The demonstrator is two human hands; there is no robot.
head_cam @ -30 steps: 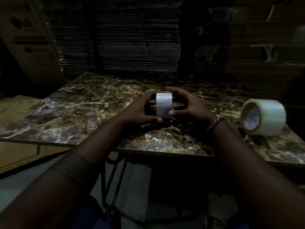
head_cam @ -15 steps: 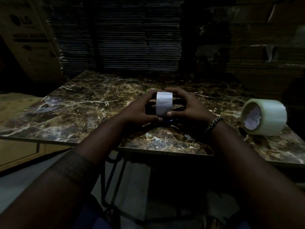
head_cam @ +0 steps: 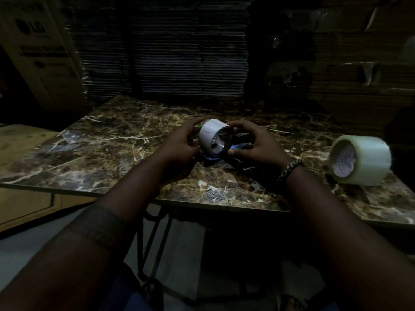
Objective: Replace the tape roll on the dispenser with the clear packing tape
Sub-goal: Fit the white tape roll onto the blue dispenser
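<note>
A small white, nearly used-up tape roll (head_cam: pixel 212 134) is held over the middle of the marble table (head_cam: pixel 107 149), tilted so its open core faces me. My left hand (head_cam: pixel 182 144) grips its left side. My right hand (head_cam: pixel 256 144) holds the dark dispenser (head_cam: pixel 241 144), whose blue part shows just below the roll; most of the dispenser is hidden by the fingers and the dim light. Whether the roll still sits on the dispenser I cannot tell. The big clear packing tape roll (head_cam: pixel 361 159) lies on its side at the table's right, apart from both hands.
Stacks of flattened cardboard (head_cam: pixel 170 52) rise behind the table. A tall cardboard box (head_cam: pixel 42 52) leans at the far left. More cardboard (head_cam: pixel 20 153) lies low beside the table's left edge. The table's near edge (head_cam: pixel 213 204) runs just below my wrists.
The white roll has turned from edge-on to tilted, with its open core now facing me, and shifted slightly left. The dispenser's blue part has come into view below it. The clear roll has not moved.
</note>
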